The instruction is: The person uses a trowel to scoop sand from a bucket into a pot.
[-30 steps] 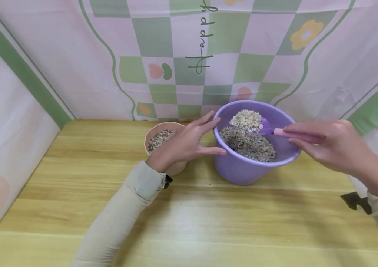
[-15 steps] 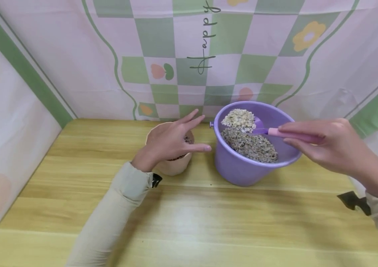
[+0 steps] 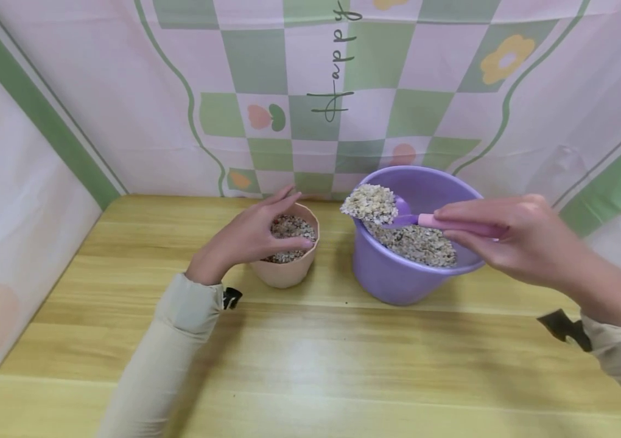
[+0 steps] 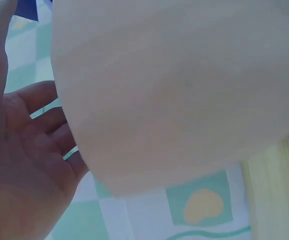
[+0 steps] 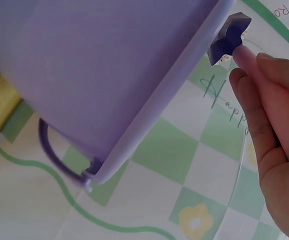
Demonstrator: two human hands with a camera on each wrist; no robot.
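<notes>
My right hand (image 3: 524,243) grips the pink handle of a small purple toy shovel (image 3: 428,221). Pale coarse grit (image 3: 371,204) is heaped on its blade, which is above the left rim of a purple bucket (image 3: 398,280). Greyer grit (image 3: 420,245) lies inside the bucket. My left hand (image 3: 242,237) is at the left side of a peach flowerpot (image 3: 285,275), thumb and fingers spread along its rim. In the left wrist view several fingertips (image 4: 77,162) pass behind the pot's wall; whether they touch it, I cannot tell. Mixed gravel (image 3: 293,228) sits in the pot.
Both containers stand on a wooden table (image 3: 288,365), a narrow gap between them. Close behind them hangs a checked cloth backdrop (image 3: 310,115), with another cloth side (image 3: 9,213) on the left. The bucket's handle (image 5: 54,155) hangs down in the right wrist view.
My left hand has moved left, from beside the bucket's rim to the flowerpot. The loaded shovel in my right hand has shifted left, from inside the bucket to over its left rim.
</notes>
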